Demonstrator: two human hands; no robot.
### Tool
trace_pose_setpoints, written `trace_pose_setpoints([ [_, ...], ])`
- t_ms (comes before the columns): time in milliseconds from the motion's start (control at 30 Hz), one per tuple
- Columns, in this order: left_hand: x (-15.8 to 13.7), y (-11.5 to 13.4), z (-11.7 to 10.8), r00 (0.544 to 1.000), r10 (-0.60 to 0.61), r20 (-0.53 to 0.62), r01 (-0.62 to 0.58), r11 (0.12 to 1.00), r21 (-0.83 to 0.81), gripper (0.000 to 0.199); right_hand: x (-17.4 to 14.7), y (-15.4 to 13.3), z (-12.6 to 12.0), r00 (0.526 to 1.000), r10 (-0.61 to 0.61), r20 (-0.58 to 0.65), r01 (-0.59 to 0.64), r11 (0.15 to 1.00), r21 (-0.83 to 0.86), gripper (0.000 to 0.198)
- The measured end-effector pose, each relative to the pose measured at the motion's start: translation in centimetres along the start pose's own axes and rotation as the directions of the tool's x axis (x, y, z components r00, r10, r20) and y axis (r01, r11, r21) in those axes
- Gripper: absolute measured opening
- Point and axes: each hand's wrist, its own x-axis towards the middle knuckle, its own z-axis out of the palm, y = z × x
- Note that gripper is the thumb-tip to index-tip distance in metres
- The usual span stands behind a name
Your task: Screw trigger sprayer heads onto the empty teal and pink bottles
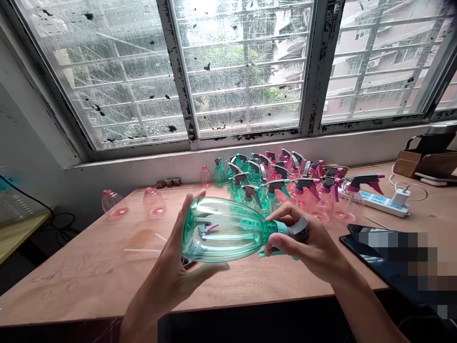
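A clear green spray bottle (pixel 224 231) lies on its side in the air above the table, its base to the left and its neck to the right. My left hand (pixel 171 262) is closed round the base end, thumb below and fingers behind. With its fingers and thumb, my right hand (pixel 303 243) grips the turquoise collar (pixel 280 227) and grey spray head at the neck. Part of the trigger shows beneath that hand; the rest is hidden. Through the bottle I see small turquoise and purple parts on the table.
Several green and pink spray bottles (pixel 271 190) with heads stand behind my hands. Headless pink bottles (pixel 154 202) stand at the left near white tubes (pixel 143 250). At the right are a power strip (pixel 383 202), a dark tablet-like device (pixel 371 252) and a brown organizer (pixel 410 162).
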Motion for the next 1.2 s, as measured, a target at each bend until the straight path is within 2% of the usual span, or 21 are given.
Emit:
trace_pose_setpoints([
  [100, 0.4, 0.2, 0.1, 0.995, -0.072, 0.068, 0.075, 0.996, -0.039, 0.119, -0.1, 0.1, 0.0, 0.998, -0.045, -0.041, 0.040, 0.994, -0.098, 0.027],
  [200, 0.7, 0.3, 0.0, 0.992, -0.094, 0.085, 0.098, 0.995, -0.033, 0.114, -0.1, 0.1, 0.0, 0.997, -0.043, -0.066, 0.033, 0.990, -0.139, 0.030],
  [333, 0.5, -0.1, -0.1, 0.998, 0.046, 0.043, -0.047, 0.999, 0.017, 0.103, 0.0, -0.3, 0.0, 0.999, 0.025, -0.042, -0.027, 0.998, -0.052, 0.031],
  [400, 0.4, -0.1, 0.0, 0.997, 0.074, 0.013, -0.074, 0.997, 0.031, 0.101, 0.1, -0.4, 0.1, 0.999, 0.029, -0.037, -0.030, 0.999, -0.036, 0.030],
  [567, 0.8, 0.6, 0.1, 0.991, -0.089, 0.096, 0.093, 0.995, -0.037, 0.108, 0.0, -0.3, -0.1, 0.995, -0.059, -0.076, 0.048, 0.989, -0.143, 0.030],
  [667, 0.8, 0.4, -0.1, 0.992, -0.080, 0.096, 0.089, 0.992, -0.093, 0.104, -0.1, -0.4, -0.3, 0.995, -0.057, -0.079, 0.043, 0.985, -0.167, 0.030],
  [767, 0.5, -0.3, -0.3, 0.993, -0.060, 0.101, 0.065, 0.997, -0.046, 0.106, 0.1, -0.6, -0.3, 0.998, -0.023, -0.066, 0.016, 0.995, -0.101, 0.032],
  [900, 0.3, -0.7, -0.2, 0.998, 0.006, 0.060, -0.007, 1.000, 0.030, 0.095, 0.2, -0.8, -0.3, 0.998, -0.013, -0.056, 0.009, 0.998, -0.069, 0.032],
  [1067, 0.8, 0.0, 0.0, 0.992, -0.060, 0.109, 0.067, 0.996, -0.062, 0.103, 0.0, -0.5, -0.5, 0.995, -0.048, -0.084, 0.035, 0.987, -0.155, 0.032],
  [1200, 0.5, -0.3, 0.0, 0.993, -0.068, 0.094, 0.073, 0.996, -0.047, 0.105, 0.1, -0.5, -0.6, 0.998, -0.011, -0.062, 0.005, 0.996, -0.092, 0.032],
])
